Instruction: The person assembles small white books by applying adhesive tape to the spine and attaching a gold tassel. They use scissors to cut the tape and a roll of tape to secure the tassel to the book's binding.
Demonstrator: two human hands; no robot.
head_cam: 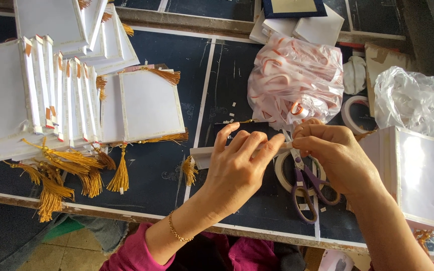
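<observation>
We see a narrow white card piece [203,153] held flat just above the dark tabletop [151,170], near its front edge, with a small gold tassel [190,169] hanging from its left end. The left hand [239,163] lies over the piece with fingers spread long and the fingertips pressing along its top edge, while the right hand [330,153] is closed in a narrow pinch on the piece's right end, thumb and forefinger together. Both hands cover most of the piece, so we cannot tell its full shape. Right beneath the right hand lie purple-handled scissors [307,188] across a roll of white tape [285,173], partly hidden by the wrist. Just behind the hands sits a clear bag of white and orange strips [297,75], and to the right of it a second tape roll [352,113] and a crumpled clear plastic bag [413,100]. A white square box [423,175] stands at the right edge, close to the right forearm. Well apart to the left, stacks of white square cards [51,90] with gold tassels [76,170] fan out across the table.
</observation>
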